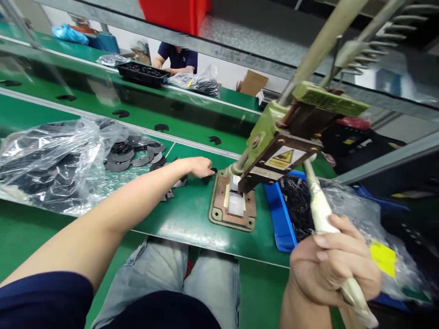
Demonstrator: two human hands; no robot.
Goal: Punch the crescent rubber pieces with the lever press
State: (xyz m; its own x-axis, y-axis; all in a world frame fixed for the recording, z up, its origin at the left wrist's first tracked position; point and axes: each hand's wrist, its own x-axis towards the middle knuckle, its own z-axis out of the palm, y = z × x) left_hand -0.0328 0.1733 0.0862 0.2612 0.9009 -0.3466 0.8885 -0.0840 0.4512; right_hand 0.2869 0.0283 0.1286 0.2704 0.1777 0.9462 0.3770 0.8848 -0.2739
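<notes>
Loading, it seems: your left fingers point(207, 172) pinch a black piece point(206, 180); your right fingers point(348, 249) wrap the lever point(321, 210). Seating it needs alignment.

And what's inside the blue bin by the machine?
The blue bin holds a pile of small black parts. They cover its bottom, so I can't see what's underneath. The white handle, gripped by the right hand, hides some too.
</notes>
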